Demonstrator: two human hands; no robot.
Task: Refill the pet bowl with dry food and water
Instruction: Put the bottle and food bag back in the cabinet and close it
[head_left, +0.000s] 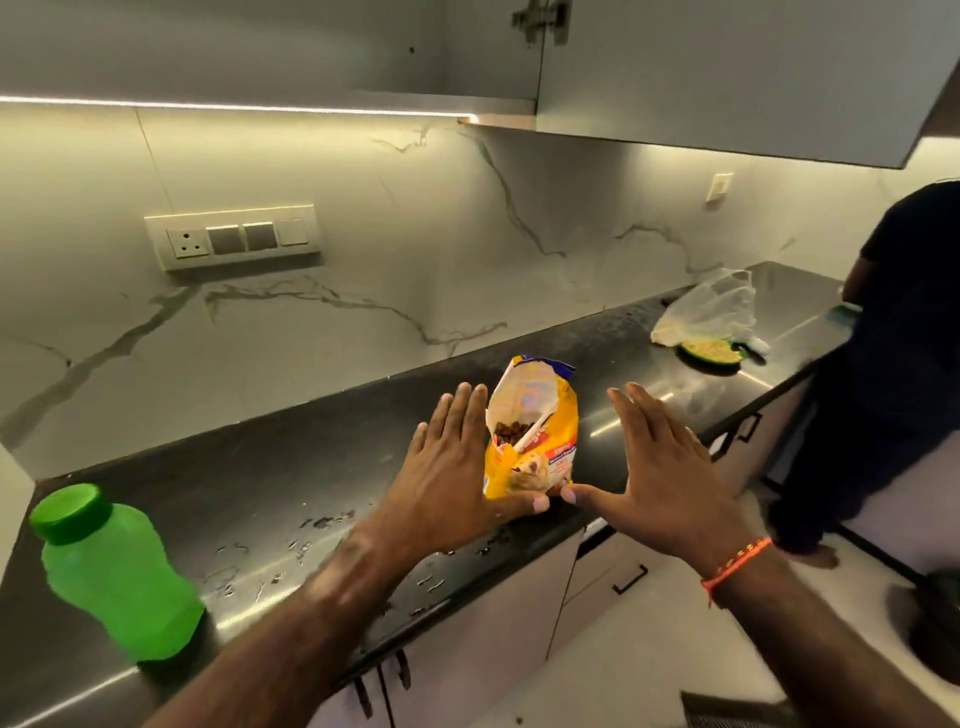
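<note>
Black polished countertop (270, 483), long, front edge running diagonally; wet droplets near front edge, bare room left of food bag (532, 431). Green translucent plastic bottle (117, 582), ribbed cap on, far left of bag, near front edge. Food bag yellow, glossy, upright, top open, brown kibble inside. Left hand (454, 467), right hand (670, 467) flat, fingers spread, flanking bag, gripping nothing; thumbs near bag base. Green bowl (711, 353) with pale contents far right of bag, clear plastic bag (709, 309) behind it.

Home kitchen: countertop (260, 483), wall cabinets (727, 67).
</note>
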